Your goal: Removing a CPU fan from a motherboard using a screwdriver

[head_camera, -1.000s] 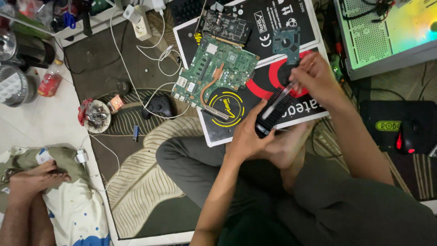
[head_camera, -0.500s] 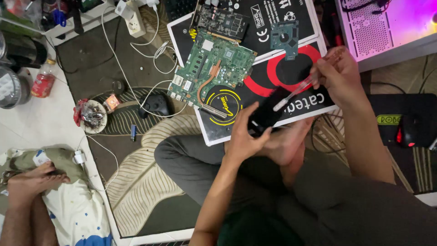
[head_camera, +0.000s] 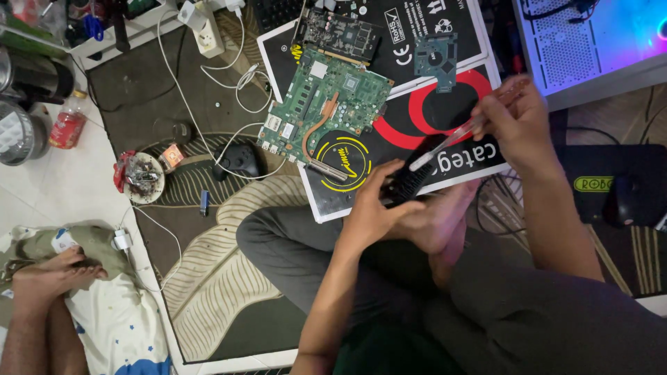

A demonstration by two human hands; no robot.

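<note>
Setting: home floor used as informal electronics repair spot, not a fitted workshop. Evidence: person sits cross-legged on leaf-pattern rug (head_camera: pixel 208 271) w/ tiled floor (head_camera: pixel 62 187) alongside. Green circuit board (head_camera: pixel 326 111) and a darker board (head_camera: pixel 337 31) lie on a flat cardboard box (head_camera: pixel 445 104) serving as work surface. White PC case w/ coloured lighting (head_camera: pixel 590 42) at top right. Power strip (head_camera: pixel 201 31) w/ loose white cables, game controller (head_camera: pixel 240 161), drink bottle (head_camera: pixel 68 125), bedding w/ star print (head_camera: pixel 111 326) nearby.

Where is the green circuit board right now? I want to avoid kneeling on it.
In the head view the green circuit board lies on the black cardboard box, above and left of the left hand.
</note>
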